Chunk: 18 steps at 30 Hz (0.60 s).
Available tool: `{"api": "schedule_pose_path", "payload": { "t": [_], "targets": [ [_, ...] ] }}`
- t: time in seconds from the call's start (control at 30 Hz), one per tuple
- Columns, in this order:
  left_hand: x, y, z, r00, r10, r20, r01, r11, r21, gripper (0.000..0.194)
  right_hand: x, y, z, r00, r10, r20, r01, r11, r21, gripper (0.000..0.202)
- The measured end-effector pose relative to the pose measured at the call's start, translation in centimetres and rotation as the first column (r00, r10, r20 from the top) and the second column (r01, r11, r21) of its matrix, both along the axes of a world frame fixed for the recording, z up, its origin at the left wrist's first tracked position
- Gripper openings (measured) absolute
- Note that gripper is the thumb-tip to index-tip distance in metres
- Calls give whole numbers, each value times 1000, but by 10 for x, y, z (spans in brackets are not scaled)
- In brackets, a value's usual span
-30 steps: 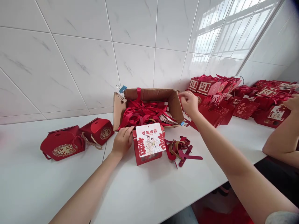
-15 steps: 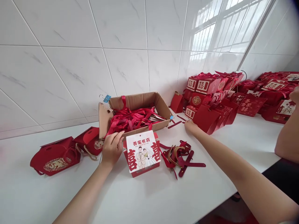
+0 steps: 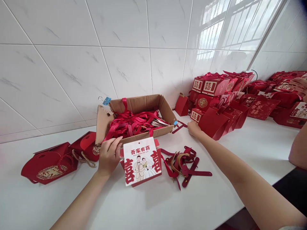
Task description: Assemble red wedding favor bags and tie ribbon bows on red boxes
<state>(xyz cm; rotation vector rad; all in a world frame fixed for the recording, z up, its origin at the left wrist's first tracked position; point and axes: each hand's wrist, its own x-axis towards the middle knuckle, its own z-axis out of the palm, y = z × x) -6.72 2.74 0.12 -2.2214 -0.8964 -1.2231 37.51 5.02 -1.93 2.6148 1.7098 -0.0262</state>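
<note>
My left hand (image 3: 109, 156) is at the left side of a small red gift box (image 3: 146, 183), its fingers gripping the box's edge. On the front of that box lies a white card (image 3: 140, 163) printed with a bride and groom and red characters. My right hand (image 3: 194, 129) reaches across the table, fingertips closed on the end of a dark red strap (image 3: 182, 123); the fingers partly hide it. Another dark red strap (image 3: 177, 129) lies beside it. Between my arms is a loose heap of dark red straps (image 3: 189, 169), some showing tan undersides.
Behind the gift box stands an open cardboard box (image 3: 139, 138) of red ribbons and cards, with blue binder clips. Two red boxes with rope handles (image 3: 51, 166) sit at left. Stacked red gift boxes (image 3: 213, 119) line the right by the tiled wall. Another person's arm (image 3: 298, 148) shows at far right.
My right hand has drawn slightly back to the left, and the strap at its fingertips has shifted toward the other strap. My left hand stays at the gift box. The view has turned slightly right.
</note>
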Motion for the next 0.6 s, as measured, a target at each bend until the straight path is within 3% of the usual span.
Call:
{"api": "schedule_pose_path", "payload": {
  "t": [0.33,0.6],
  "targets": [
    [0,-3,3,1000,-4,-28,4,1000,-8,45,-6,28,4,966,-237,-98,229,969,-91,36],
    [0,-1,0,1000,15,-22,-15,1000,-3,47,-19,19,7,970,-169,-177,200,965,172,36]
  ]
}}
